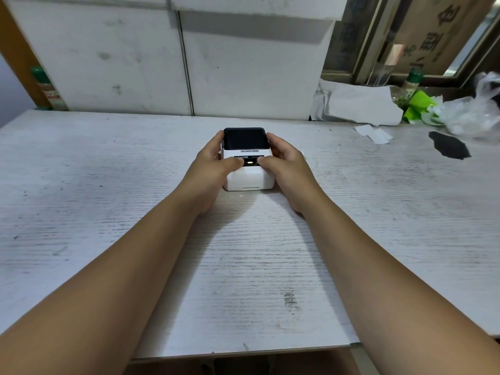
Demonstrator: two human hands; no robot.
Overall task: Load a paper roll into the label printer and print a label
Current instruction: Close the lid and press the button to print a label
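Observation:
A small white label printer [247, 177] with a dark lid at its far end stands on the white wood-grain table [108, 212], in the middle of the head view. My left hand [213, 169] holds its left side, the thumb resting on the black strip on top. My right hand [286, 169] holds its right side, its thumb also on that strip. Between the two thumbs a small light glows. The lid looks closed. No paper roll shows, and no label shows at the front slot.
White panels form a wall behind the table. At the back right lie crumpled white paper [359, 104], green packaging [418, 106], a clear plastic bag [476, 112], small paper slips [374, 133] and a dark patch [449, 148]. A green-capped bottle [47, 87] stands at far left.

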